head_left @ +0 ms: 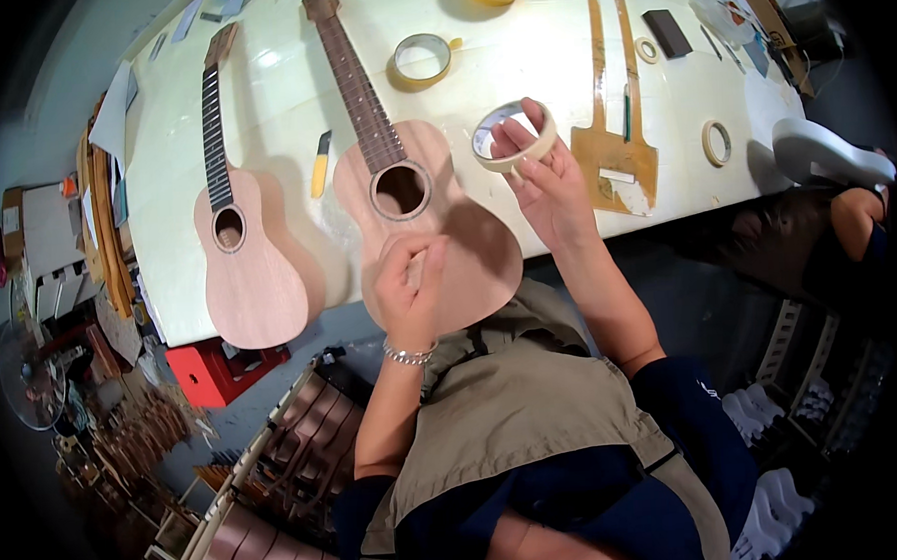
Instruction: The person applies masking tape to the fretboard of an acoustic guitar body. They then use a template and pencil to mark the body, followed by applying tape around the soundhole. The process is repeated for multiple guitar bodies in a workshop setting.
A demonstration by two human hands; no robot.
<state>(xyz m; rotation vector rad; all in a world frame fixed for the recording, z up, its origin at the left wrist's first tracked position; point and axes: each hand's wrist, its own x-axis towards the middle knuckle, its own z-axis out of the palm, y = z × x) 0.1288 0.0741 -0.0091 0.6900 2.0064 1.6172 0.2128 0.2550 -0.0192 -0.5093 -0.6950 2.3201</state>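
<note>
An unfinished pale wood ukulele (478, 269) lies face up in front of me, its neck pointing away. My left hand (410, 290) is closed above its lower body, thumb and fingers pressed together; anything pinched there is too small to make out. In my right hand (546, 181) is a roll of masking tape (501, 164), held up right of the ukulele with some fingers through its ring. A second ukulele (259, 288) with a dark fretboard rests on the left. Between the two instruments lies a yellow-handled cutter knife (321, 168).
Wider tape rolls (422, 61) sit at the far middle. A brownish ukulele-shaped template (616, 163) lies on the right, near a smaller tape roll (717, 143) and a dark block (667, 33). Below the table's left edge stands a red stool (207, 374). Another person's arm (856, 222) shows at far right.
</note>
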